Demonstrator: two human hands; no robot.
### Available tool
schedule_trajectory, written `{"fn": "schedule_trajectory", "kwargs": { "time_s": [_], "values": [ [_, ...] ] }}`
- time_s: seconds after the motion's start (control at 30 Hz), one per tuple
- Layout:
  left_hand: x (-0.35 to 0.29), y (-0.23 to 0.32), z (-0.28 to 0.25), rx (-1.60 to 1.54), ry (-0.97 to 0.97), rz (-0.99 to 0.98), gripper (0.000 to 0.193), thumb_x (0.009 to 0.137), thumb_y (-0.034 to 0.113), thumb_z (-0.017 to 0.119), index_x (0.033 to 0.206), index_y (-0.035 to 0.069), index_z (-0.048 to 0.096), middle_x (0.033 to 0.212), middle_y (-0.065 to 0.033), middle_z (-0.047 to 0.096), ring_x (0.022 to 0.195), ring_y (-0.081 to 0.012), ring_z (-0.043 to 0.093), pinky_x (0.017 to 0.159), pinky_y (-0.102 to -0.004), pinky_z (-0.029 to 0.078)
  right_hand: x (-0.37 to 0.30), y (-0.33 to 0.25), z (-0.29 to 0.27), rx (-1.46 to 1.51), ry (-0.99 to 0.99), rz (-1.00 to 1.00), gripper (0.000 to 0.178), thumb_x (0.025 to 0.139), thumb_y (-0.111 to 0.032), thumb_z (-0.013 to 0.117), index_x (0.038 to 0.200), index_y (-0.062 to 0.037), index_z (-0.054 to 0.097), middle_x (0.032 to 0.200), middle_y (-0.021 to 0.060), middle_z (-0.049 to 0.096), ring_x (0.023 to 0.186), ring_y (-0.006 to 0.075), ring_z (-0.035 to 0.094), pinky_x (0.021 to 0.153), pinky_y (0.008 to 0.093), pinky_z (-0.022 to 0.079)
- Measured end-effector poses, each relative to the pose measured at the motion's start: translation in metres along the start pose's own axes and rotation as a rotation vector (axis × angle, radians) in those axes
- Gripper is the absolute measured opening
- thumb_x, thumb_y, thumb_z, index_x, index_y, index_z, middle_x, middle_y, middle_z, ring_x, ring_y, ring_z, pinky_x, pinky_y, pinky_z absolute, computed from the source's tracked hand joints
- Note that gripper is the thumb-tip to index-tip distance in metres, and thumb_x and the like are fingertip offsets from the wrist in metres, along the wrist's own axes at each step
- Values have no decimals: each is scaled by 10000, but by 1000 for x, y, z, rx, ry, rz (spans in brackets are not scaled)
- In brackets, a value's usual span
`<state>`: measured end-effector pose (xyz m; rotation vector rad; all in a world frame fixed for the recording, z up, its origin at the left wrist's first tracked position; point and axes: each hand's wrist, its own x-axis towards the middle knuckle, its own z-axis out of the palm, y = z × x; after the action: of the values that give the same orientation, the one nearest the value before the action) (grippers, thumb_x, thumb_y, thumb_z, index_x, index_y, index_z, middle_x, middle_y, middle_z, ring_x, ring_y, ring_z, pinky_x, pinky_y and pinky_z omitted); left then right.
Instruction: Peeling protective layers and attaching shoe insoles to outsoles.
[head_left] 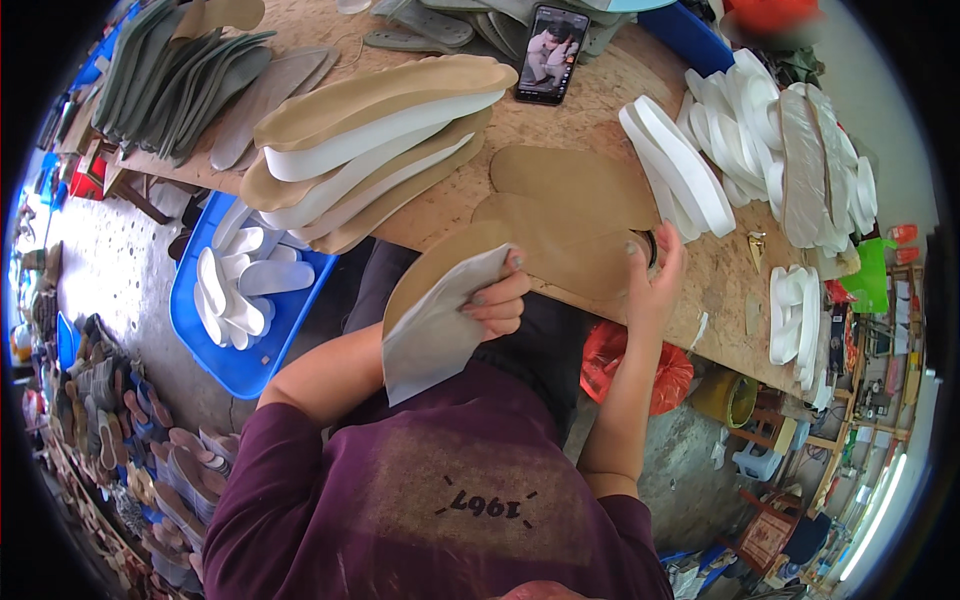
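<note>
My left hand (497,305) is closed on the edge of a tan insole sheet (430,275). Part of that sheet is folded over, so its pale grey underside faces up. At the right, my right hand (655,275) is at the table's near edge, its thumb and fingers curved about a small dark rounded thing (652,246) that I cannot make out. Beside it, more tan insole sheets (560,180) lie flat and overlapping on the wooden table (600,110). To the left, several white soles with tan tops (380,110) are stacked at the table edge.
Grey sole pieces (185,90) stand in a row at the far left. A phone (552,55) lies at the back. White soles (680,165) are piled on the right. Below the table are a blue bin (255,365) with white soles and a red plastic bag (640,375).
</note>
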<state>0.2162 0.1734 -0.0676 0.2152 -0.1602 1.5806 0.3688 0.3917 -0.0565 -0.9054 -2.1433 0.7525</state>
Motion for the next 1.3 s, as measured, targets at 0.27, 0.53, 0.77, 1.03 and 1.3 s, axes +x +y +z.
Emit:
{"fn": "schedule_trajectory", "kwargs": {
  "time_s": [0.27,0.53,0.77,1.03,1.3],
  "values": [
    [14,-26,2,4,340,-154,207,1039,262,458,1124,90,536,739,29,427,553,-65,366,543,-202,326,-9,-90,5,513,-559,-354,654,700,-186,849,1286,-83,577,1332,86,558,1136,184,578,875,323,481],
    [-4,-31,-51,390,127,-7,409,1007,319,541,1320,57,505,1076,-58,581,897,-164,588,765,-259,474,-35,-88,19,465,-413,-302,169,739,80,725,872,-23,720,1062,94,647,881,157,627,721,263,500],
    [1,-3,25,224,447,14,536,1016,442,497,1370,39,499,1259,-124,613,1103,-201,636,958,-337,516,-21,-73,9,253,-250,-500,200,685,77,745,856,-18,703,964,107,660,809,232,654,651,309,514],
    [15,8,18,81,436,-81,482,1037,380,454,1341,12,521,1261,-140,631,1077,-255,656,947,-384,520,-60,-70,-14,223,-400,-892,194,789,-9,625,970,-69,664,1111,103,699,1089,272,665,956,462,504],
    [25,24,28,216,469,14,560,1045,412,421,1452,29,399,1417,-138,518,1267,-260,546,1071,-421,442,-160,65,-60,-94,-727,114,87,866,-74,654,931,-16,649,851,158,699,793,294,707,695,382,551]
  ]
}}
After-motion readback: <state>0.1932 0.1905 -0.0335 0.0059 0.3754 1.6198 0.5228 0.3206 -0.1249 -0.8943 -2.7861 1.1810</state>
